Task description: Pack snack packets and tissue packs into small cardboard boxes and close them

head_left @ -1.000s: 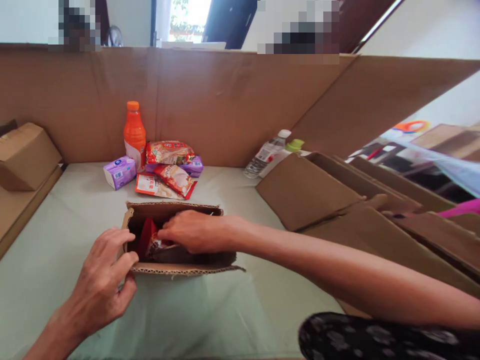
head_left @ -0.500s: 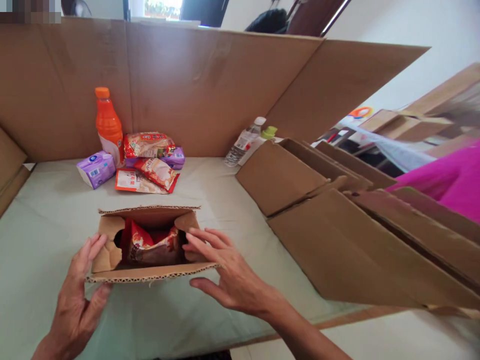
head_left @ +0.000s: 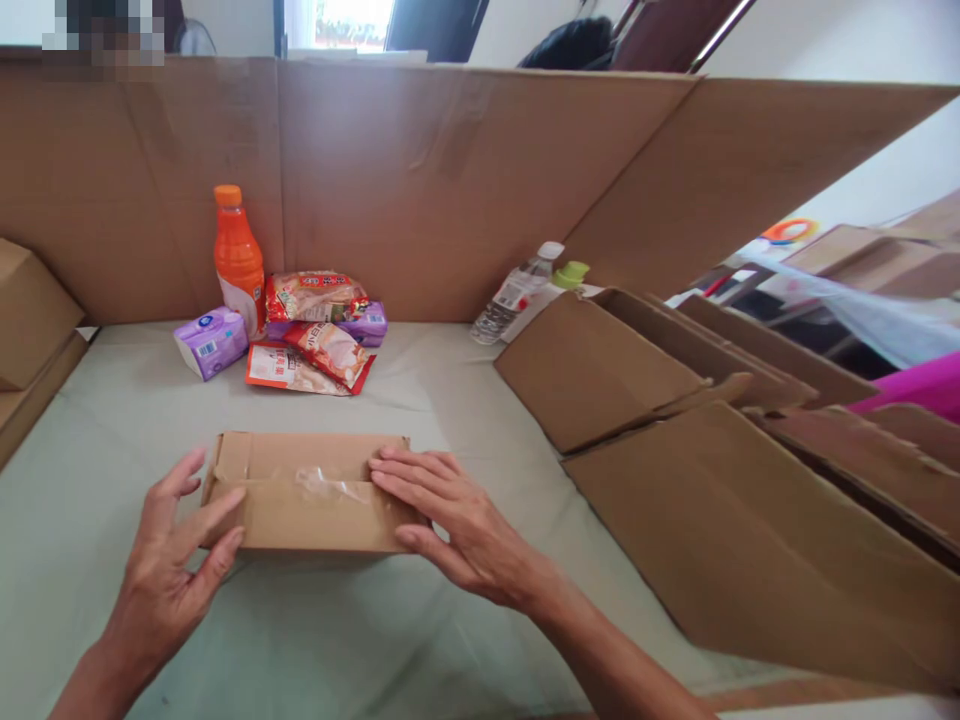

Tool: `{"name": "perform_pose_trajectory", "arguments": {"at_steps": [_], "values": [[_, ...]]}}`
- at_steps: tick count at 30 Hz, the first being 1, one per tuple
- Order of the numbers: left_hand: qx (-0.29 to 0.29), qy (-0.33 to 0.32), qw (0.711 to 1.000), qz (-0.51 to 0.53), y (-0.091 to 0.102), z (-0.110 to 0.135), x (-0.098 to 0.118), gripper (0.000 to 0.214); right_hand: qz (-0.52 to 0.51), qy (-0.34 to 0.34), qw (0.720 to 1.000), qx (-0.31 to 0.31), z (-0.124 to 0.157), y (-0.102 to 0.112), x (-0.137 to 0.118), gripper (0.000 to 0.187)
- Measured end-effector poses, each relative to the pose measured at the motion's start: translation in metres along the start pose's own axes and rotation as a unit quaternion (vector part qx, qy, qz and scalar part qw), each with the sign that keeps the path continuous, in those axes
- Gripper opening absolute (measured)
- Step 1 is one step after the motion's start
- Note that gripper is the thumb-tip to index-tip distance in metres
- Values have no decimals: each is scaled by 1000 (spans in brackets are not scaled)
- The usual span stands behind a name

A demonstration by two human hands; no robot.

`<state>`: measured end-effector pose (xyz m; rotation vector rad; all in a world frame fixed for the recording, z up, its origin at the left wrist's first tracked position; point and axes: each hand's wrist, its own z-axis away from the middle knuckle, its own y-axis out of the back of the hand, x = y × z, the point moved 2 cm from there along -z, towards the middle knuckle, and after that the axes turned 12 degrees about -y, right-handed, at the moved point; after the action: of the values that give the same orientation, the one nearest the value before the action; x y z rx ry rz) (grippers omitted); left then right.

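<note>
1. Cardboard box (head_left: 322,515): it sits on the near part of the pale green cloth (head_left: 480,400), left of the middle, with its long side running left to right.
2. The step in hand looks like closing the box – both top flaps lie folded down, and the two hands steady the ends.
3. The right hand (head_left: 472,530) lies nearly flat over the right end of the top, fingers stretched out together and thumb at the near right edge; it presses rather than grasps.
4. The left hand (head_left: 169,560) has its fingers spread, forefinger and thumb reaching onto the left end of the top, gripping nothing firmly as far as can be told.
5. The next move, I judge, calls for even pressure along the seam so the flaps stay level; springy cardboard could lift once the fingers come away.
6. As for looks, the box is plain brown and low, with slightly worn edges. A wrinkled piece of clear tape (head_left: 330,485) shines across the middle of the top – whether it sticks to both flaps, I cannot tell. The left end looks a little uneven, and the contents are hidden.
</note>
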<state>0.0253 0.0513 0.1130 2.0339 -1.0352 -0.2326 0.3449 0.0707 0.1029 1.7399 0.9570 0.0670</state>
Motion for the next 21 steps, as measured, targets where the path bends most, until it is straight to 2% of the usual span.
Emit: {"name": "perform_pose_trajectory", "arguments": {"at_steps": [3, 5, 7, 9, 12, 16, 19, 21], "values": [[-65, -31, 997, 34, 3, 5, -13, 36, 23, -2, 1000, 19, 19, -12, 5, 67], [-106, -40, 992, 55, 5, 7, -24, 42, 39, -18, 998, 40, 29, -18, 6, 66], [-140, -48, 986, 74, 5, 7, -32, 48, 36, -68, 995, 58, 35, -23, 6, 61], [-148, -55, 984, 84, 2, 7, -34, 51, 18, -129, 990, 49, 38, -24, 4, 60], [-107, -66, 989, 77, -4, 10, -20, 48, 4, -168, 986, 17, 40, -18, 1, 59], [-36, -58, 998, 2, -1, 34, 14, 38, 16, -113, 993, -10, 32, -9, 2, 63], [-4, -9, 999, -49, 16, 61, 23, 37, 3, -46, 998, -42, 1, -20, 1, 65], [14, 40, 995, -86, 37, 79, 15, 39, -18, 2, 998, -60, -39, -38, -9, 62]]}}
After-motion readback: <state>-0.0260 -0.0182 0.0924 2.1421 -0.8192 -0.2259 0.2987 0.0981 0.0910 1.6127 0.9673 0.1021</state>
